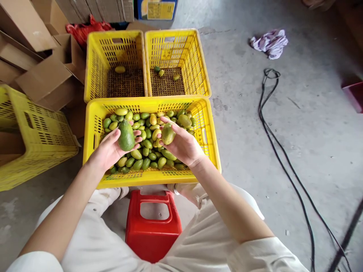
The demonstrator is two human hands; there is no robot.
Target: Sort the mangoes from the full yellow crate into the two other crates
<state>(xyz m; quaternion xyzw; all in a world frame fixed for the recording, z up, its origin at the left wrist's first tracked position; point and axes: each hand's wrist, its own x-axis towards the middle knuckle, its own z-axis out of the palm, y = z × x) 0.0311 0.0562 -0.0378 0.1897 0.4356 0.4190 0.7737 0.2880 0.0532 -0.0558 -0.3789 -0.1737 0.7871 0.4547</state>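
Bare forearms (pixel 72 198) reach toward twelve o'clock. Their left hand (pixel 111 149) cups a large green fruit (pixel 126 136) in half-spread fingers; the right hand (pixel 185 146) curls its fingers round a paler, yellowish fruit (pixel 168 134). Both are above a yellow crate (pixel 159 177) of similar fruit. From it, a rear crate (pixel 98 64) stands at eleven o'clock, another crate (pixel 195 56) at one, their dim floors apparently holding few fruits; a red stool (pixel 150 240) sits at six.
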